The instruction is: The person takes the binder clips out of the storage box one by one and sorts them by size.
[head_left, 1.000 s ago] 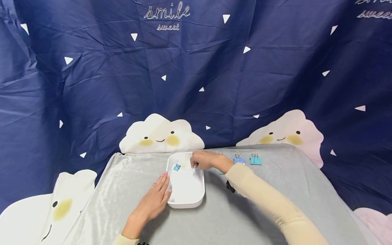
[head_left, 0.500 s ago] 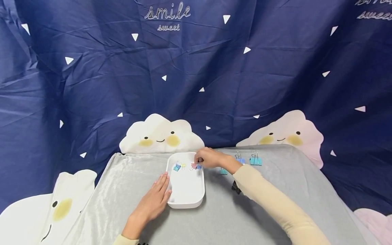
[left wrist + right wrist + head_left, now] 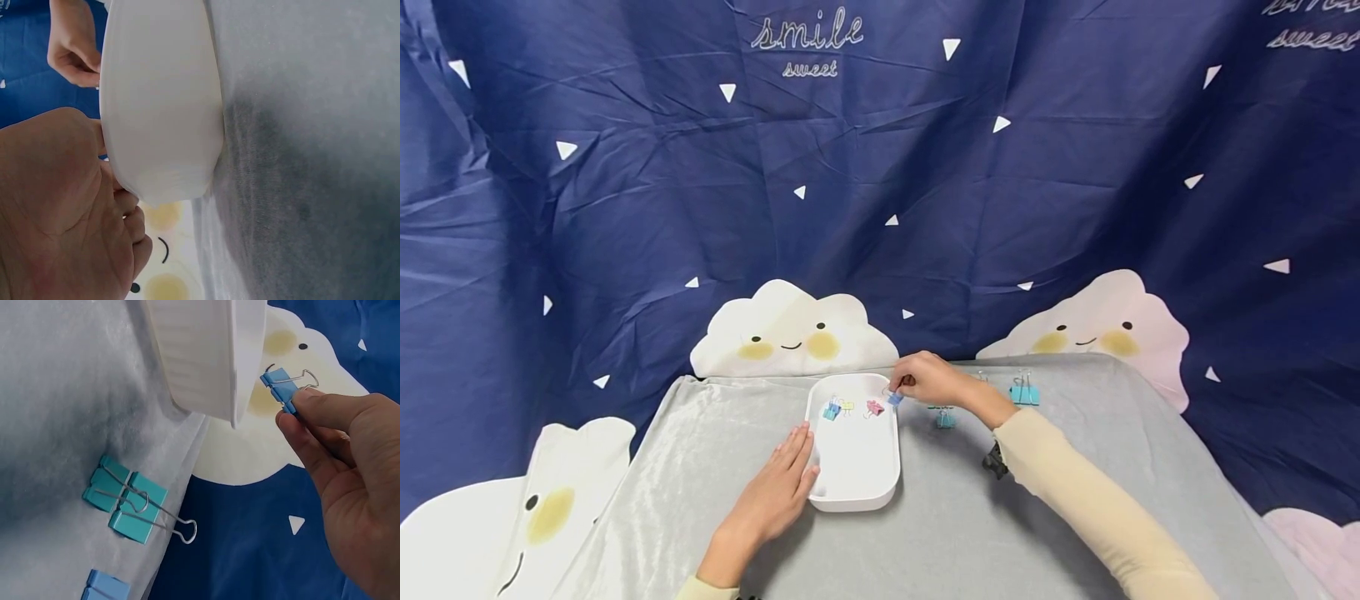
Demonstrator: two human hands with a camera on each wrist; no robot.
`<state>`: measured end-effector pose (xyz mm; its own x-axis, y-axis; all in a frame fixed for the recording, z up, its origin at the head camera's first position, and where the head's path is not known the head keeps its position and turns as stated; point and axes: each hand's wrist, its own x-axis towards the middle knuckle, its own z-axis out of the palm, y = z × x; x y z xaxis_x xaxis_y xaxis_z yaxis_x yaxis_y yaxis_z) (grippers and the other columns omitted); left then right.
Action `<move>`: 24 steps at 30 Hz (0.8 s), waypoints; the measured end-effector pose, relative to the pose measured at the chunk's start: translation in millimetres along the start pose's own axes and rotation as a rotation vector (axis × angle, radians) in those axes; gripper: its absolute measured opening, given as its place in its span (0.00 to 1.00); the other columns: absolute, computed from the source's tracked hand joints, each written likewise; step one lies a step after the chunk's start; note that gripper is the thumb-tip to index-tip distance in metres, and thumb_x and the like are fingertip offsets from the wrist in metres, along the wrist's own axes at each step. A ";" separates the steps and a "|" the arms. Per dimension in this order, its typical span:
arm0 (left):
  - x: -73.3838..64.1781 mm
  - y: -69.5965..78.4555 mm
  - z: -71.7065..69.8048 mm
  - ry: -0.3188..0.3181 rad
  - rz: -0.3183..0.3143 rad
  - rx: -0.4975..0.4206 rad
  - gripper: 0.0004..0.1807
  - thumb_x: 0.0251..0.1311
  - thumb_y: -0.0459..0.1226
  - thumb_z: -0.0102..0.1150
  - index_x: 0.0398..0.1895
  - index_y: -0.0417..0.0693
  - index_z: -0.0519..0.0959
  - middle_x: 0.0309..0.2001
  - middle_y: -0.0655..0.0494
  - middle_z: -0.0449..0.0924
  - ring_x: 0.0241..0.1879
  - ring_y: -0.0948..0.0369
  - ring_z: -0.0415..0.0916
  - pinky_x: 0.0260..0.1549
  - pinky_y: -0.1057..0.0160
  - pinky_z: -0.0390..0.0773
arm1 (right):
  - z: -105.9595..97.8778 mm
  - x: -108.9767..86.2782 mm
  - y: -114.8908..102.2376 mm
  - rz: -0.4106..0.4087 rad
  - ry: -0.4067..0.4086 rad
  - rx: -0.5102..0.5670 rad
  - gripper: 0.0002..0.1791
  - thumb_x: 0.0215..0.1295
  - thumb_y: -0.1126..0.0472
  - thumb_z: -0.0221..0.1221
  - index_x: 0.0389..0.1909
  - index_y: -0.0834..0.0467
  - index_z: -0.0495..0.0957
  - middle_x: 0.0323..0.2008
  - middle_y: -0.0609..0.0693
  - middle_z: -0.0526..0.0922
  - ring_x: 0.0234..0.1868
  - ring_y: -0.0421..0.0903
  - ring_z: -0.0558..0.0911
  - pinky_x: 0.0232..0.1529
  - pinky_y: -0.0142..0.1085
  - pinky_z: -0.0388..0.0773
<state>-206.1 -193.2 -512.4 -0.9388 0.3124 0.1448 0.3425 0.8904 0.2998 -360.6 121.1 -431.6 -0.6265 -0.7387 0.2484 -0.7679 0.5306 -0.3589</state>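
Note:
My right hand (image 3: 931, 379) pinches a blue binder clip (image 3: 281, 386) between thumb and fingers, above the right rim of a white tray (image 3: 853, 467). The clip's wire handles stick out beside the thumb in the right wrist view. My left hand (image 3: 775, 490) rests along the tray's left side with its fingers straight. Inside the tray, toward the far end, lie a pink binder clip (image 3: 876, 408), a yellow binder clip (image 3: 847, 407) and blue and teal clips (image 3: 831, 411) bunched together.
On the grey cloth (image 3: 955, 517), right of the tray, sit two teal binder clips (image 3: 140, 506) close together and another blue clip (image 3: 106, 586). A further teal clip (image 3: 1025, 394) stands farther right. A dark blue curtain (image 3: 880, 167) hangs behind the table.
My right hand has risen out of the tray and moved right, carrying the blue clip to the rim. The pink clip lies uncovered in the tray. My left hand has stayed put.

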 end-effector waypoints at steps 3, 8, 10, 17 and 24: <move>0.0 -0.1 0.8 0.000 -0.002 -0.001 0.33 0.85 0.46 0.44 0.83 0.35 0.58 0.86 0.45 0.52 0.86 0.46 0.51 0.84 0.43 0.57 | -3.3 -6.3 2.6 0.006 0.024 -0.001 0.07 0.70 0.69 0.66 0.40 0.57 0.92 0.38 0.48 0.90 0.37 0.38 0.86 0.42 0.29 0.85; 0.3 -1.1 2.2 0.001 -0.005 0.002 0.33 0.85 0.46 0.43 0.84 0.36 0.57 0.86 0.45 0.52 0.86 0.46 0.51 0.84 0.43 0.57 | -10.6 -17.2 7.3 0.030 0.039 0.018 0.07 0.71 0.69 0.66 0.41 0.57 0.91 0.40 0.48 0.90 0.40 0.41 0.88 0.43 0.32 0.87; 0.3 -1.6 2.3 0.002 -0.004 -0.001 0.33 0.85 0.45 0.43 0.84 0.35 0.57 0.86 0.45 0.52 0.85 0.46 0.51 0.84 0.42 0.57 | -13.9 -21.9 8.6 0.042 0.046 0.028 0.06 0.71 0.68 0.67 0.42 0.57 0.91 0.41 0.48 0.90 0.41 0.42 0.88 0.44 0.33 0.88; 0.3 -1.8 1.2 0.002 -0.005 -0.009 0.34 0.85 0.45 0.44 0.84 0.35 0.57 0.86 0.44 0.52 0.86 0.46 0.51 0.83 0.42 0.58 | -19.7 -38.9 19.4 0.066 0.079 0.029 0.05 0.71 0.66 0.67 0.40 0.53 0.91 0.40 0.49 0.90 0.41 0.41 0.88 0.44 0.34 0.88; 0.2 -1.7 1.6 -0.006 -0.008 -0.019 0.34 0.85 0.45 0.44 0.84 0.36 0.57 0.86 0.45 0.52 0.86 0.47 0.50 0.84 0.42 0.57 | -24.1 -58.8 28.3 0.102 0.123 0.019 0.07 0.69 0.69 0.68 0.38 0.54 0.91 0.39 0.48 0.89 0.40 0.43 0.89 0.43 0.36 0.89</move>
<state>-206.9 -194.2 -514.4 -0.9416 0.3078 0.1365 0.3359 0.8865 0.3184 -348.7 189.6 -434.7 -0.7140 -0.6240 0.3175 -0.6972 0.5917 -0.4048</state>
